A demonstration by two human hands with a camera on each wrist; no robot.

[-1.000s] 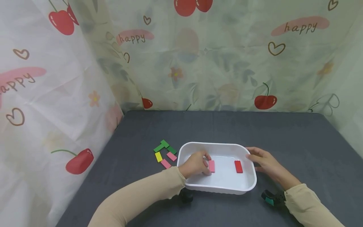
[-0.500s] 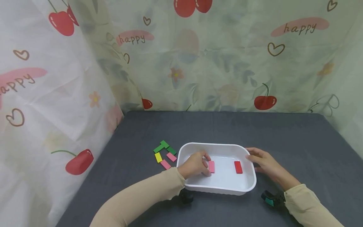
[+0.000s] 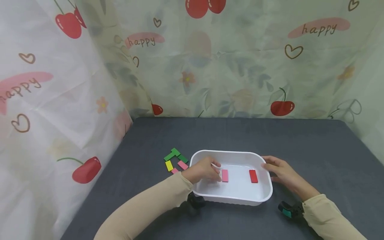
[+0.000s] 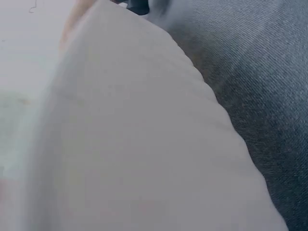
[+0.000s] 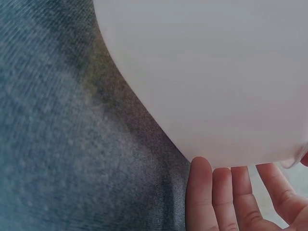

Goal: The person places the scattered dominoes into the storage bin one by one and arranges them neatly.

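Note:
A white plastic tray (image 3: 240, 193) stands on the dark table. In it lie a pink block (image 3: 225, 175), left of the middle, and a red block (image 3: 253, 176) towards the right end. My left hand (image 3: 204, 170) is over the tray's left part, fingers loosely bent, with a small gap between its fingertips and the pink block. At the right end, my right hand (image 3: 280, 171) holds the tray, its thumb at the rim and its fingers (image 5: 198, 192) against the outer wall. In the left wrist view the tray's wall (image 4: 144, 120) fills most of the picture and the hand is barely seen.
Left of the tray lie green blocks (image 3: 169, 157), a yellow block (image 3: 169, 165) and pink blocks (image 3: 182, 165), one partly behind the left sleeve (image 3: 150, 206). Dark devices (image 3: 289, 210) are worn at the wrists. A printed curtain (image 3: 228, 73) borders the table.
My left hand has drawn back to the left from the pink block, which stays in the tray. My right hand keeps its place at the tray's right end.

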